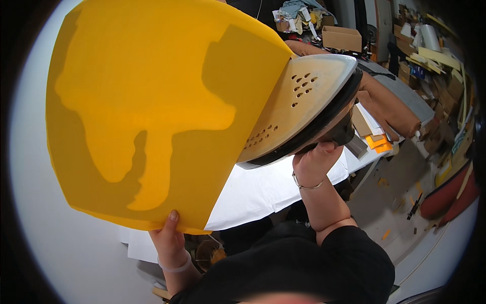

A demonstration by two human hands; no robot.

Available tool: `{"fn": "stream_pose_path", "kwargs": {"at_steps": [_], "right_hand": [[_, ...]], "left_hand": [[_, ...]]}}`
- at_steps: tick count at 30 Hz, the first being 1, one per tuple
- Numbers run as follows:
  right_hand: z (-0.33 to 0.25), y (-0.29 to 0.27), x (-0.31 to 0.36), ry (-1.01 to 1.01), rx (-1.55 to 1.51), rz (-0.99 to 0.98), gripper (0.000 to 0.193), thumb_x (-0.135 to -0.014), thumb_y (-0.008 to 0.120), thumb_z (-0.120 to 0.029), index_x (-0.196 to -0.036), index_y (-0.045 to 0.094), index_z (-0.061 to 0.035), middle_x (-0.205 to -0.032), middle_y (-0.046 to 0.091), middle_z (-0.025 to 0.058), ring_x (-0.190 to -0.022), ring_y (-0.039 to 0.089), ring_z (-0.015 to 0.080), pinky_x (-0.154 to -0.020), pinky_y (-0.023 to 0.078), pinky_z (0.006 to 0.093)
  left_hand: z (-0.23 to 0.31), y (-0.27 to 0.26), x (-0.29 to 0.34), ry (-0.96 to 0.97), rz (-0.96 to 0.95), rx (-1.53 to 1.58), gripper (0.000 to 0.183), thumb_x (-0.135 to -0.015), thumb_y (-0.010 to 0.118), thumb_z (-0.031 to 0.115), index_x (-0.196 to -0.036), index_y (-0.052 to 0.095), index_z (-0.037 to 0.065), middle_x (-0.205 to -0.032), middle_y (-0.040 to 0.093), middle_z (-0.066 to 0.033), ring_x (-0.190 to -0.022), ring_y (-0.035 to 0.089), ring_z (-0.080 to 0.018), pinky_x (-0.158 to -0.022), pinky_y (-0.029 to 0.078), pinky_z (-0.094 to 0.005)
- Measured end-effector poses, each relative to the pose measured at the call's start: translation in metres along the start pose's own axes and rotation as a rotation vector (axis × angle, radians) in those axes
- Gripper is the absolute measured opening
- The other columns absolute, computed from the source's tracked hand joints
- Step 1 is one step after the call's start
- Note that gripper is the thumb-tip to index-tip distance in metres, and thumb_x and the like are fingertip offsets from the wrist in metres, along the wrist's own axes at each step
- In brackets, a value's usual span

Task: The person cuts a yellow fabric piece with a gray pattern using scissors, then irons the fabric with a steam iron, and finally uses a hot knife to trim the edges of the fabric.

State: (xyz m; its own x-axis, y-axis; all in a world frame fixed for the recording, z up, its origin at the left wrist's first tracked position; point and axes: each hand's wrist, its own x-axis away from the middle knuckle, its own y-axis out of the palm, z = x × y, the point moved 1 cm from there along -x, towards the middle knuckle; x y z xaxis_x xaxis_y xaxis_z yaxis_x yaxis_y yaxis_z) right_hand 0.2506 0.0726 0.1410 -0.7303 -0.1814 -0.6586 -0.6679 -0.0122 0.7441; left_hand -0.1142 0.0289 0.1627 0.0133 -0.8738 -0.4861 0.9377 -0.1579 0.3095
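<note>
Over the white-covered table (268,195), yellow sheet (152,66) up on the left of view, iron (316,96) just right of centre. Sheet is raised, fills most of the left half, hard-edged shadows across its face. Iron is tilted so the soleplate faces the camera, tip to the upper right. Sheet's right edge cuts across the soleplate and hides part of it; touching or just apart, cannot tell.

Doing this well, my read: treat the plate as hot, though heat can't be seen. Keep the left fingers at the low edge, well away from the metal. Wrist firm under the iron, since it probably feels nose-heavy at this angle. Hold the sheet taut enough not to flop onto the plate; if contact is wanted, make it flat and even, no corner digging in. Watch the right forearm too, it sits below the plate's lower rim.

Grip: left hand (168,242) has a narrow pinch on the sheet's bottom edge, thumb on the near face, fingers behind and out of sight. Right hand (318,163) is closed around the iron's handle from below; handle mostly hidden, so exact finger wrap unclear. Bracelet (307,186) on that wrist, clear of the iron.
</note>
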Motion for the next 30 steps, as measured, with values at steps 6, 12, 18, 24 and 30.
{"fn": "stream_pose_path", "kwargs": {"at_steps": [6,12,18,24,30], "right_hand": [[-0.001,-0.001,-0.001,0.015,-0.004,-0.021,0.095,-0.081,0.090,-0.048,-0.149,0.045,0.0014,-0.144,0.063,0.0123,-0.129,0.065,0.0225,-0.111,0.054,0.0370],[0.002,-0.003,-0.001,-0.022,-0.014,0.000,0.095,-0.081,0.092,-0.044,-0.149,0.045,0.0020,-0.143,0.064,0.0124,-0.129,0.065,0.0233,-0.112,0.054,0.0378],[-0.001,-0.002,-0.004,-0.008,-0.041,-0.013,0.093,-0.081,0.093,-0.042,-0.148,0.046,0.0023,-0.140,0.066,0.0127,-0.126,0.066,0.0236,-0.111,0.056,0.0380],[-0.002,-0.001,0.000,0.015,-0.002,0.036,0.089,-0.081,0.092,-0.046,-0.143,0.051,0.0036,-0.137,0.068,0.0127,-0.122,0.068,0.0233,-0.106,0.059,0.0360],[0.001,-0.005,0.004,0.024,-0.037,0.031,0.088,-0.080,0.093,-0.046,-0.140,0.053,0.0045,-0.133,0.070,0.0116,-0.120,0.069,0.0230,-0.105,0.059,0.0352]], "left_hand": [[-0.001,-0.007,0.002,-0.007,0.004,-0.013,0.056,-0.096,0.075,-0.002,-0.148,0.054,0.003,-0.141,0.066,-0.0108,-0.131,0.064,-0.0256,-0.116,0.048,-0.0410],[-0.002,-0.006,0.002,0.004,0.011,-0.014,0.057,-0.096,0.075,-0.002,-0.148,0.054,0.003,-0.141,0.066,-0.0113,-0.131,0.064,-0.0258,-0.117,0.047,-0.0410],[-0.001,-0.007,0.003,-0.001,0.026,-0.032,0.059,-0.096,0.075,0.000,-0.150,0.052,0.004,-0.142,0.065,-0.0113,-0.132,0.063,-0.0260,-0.118,0.047,-0.0413],[0.006,0.010,0.003,-0.006,0.061,-0.033,0.059,-0.097,0.074,-0.002,-0.151,0.051,0.004,-0.143,0.065,-0.0116,-0.133,0.063,-0.0263,-0.118,0.046,-0.0414],[0.007,0.013,0.000,-0.010,0.064,-0.031,0.060,-0.096,0.072,-0.005,-0.151,0.051,0.003,-0.145,0.064,-0.0122,-0.135,0.061,-0.0272,-0.119,0.046,-0.0419]]}}
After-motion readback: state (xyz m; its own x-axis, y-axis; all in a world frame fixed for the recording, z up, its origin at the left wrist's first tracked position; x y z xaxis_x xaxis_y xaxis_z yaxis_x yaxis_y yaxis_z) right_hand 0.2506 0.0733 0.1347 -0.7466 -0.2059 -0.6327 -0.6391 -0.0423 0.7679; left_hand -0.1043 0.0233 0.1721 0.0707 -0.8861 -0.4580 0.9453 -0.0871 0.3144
